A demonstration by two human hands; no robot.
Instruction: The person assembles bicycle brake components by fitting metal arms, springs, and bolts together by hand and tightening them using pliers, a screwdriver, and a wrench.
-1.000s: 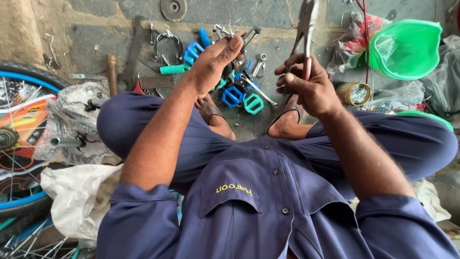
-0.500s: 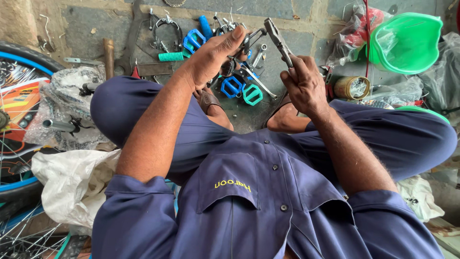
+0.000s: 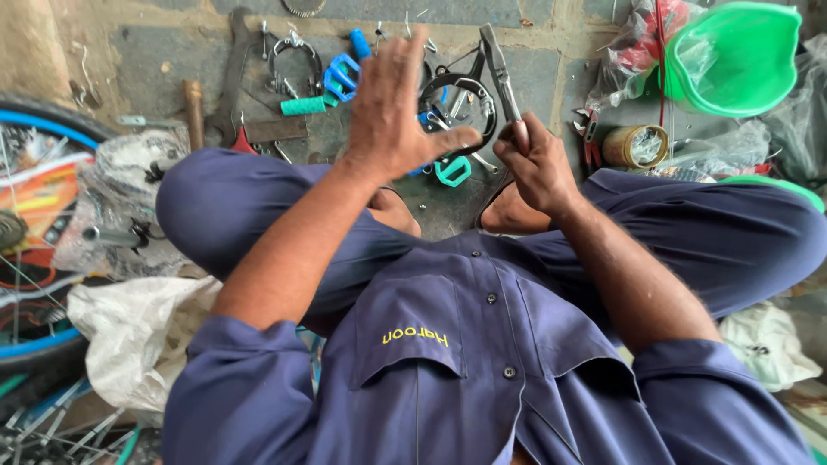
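Note:
My right hand is closed around the handles of metal pliers, whose jaws point away from me over the floor. My left hand is raised beside it with fingers spread and straight. Its thumb reaches toward the right hand and overlaps the rim of a black curved bicycle brake part; whether it grips that part I cannot tell. Both hands hover above my bare feet and a scatter of small parts. A teal pedal piece lies just below the thumb.
Blue pedal pieces, a teal handlebar grip, a long wrench and a hammer lie on the stone floor. A green plastic basin and a round tin stand at the right. A bicycle wheel and a white bag are at the left.
My left hand has lifted and opened its fingers, which were pinched on a small part. My right hand swung the pliers from upright toward the left hand, and the view has drawn closer.

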